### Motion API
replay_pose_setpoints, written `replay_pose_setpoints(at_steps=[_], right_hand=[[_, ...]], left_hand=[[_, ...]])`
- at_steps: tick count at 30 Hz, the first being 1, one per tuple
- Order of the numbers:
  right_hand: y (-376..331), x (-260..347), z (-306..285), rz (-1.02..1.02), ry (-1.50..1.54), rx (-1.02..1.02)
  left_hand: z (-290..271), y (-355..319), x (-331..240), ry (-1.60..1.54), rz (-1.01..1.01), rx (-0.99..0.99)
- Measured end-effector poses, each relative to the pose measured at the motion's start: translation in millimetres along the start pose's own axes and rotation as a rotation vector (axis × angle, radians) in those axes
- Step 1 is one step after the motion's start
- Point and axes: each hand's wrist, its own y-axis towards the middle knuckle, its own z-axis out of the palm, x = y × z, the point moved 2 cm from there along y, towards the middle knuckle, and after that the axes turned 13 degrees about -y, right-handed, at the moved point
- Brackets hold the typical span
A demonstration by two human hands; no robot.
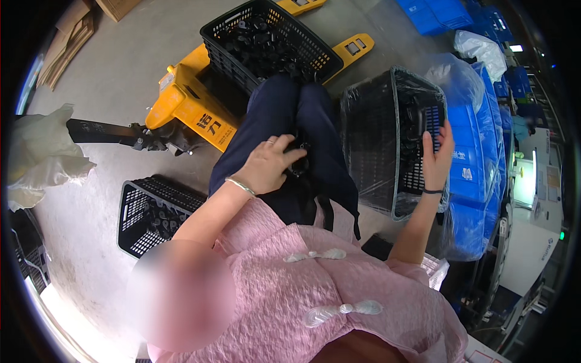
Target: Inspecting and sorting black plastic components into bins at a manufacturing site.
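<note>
My left hand (273,162) rests over my lap with its fingers spread, touching or just above small black parts (298,158) that lie between my thighs. Dark fabric and the hand partly hide them, so their exact kind does not show. On the right, my right hand (437,158) is at the edge of a black plastic crate (394,145) wrapped in clear film. Thumb and fingers stand apart there, with nothing visible between them. Black moulded parts (413,118) are inside that crate, near the thumb.
Ahead, a black crate (272,37) full of black parts stands on a yellow pallet truck (192,109). Another black crate (130,218) with parts sits at the left. Blue bins (469,163) in film line the right, and cardboard (68,45) leans far left.
</note>
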Motion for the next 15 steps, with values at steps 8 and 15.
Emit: replay_pose_setpoints(at_steps=[8,15], right_hand=[[-37.7,84.9,20.9,0.172,1.018,0.807],[-59.0,157.8,26.9,0.187,1.326,1.034]], left_hand=[[-11.2,10.6,-6.0,-0.128,0.144,-0.291],[-24.0,10.8,-28.6,-0.089,0.264,-0.581]])
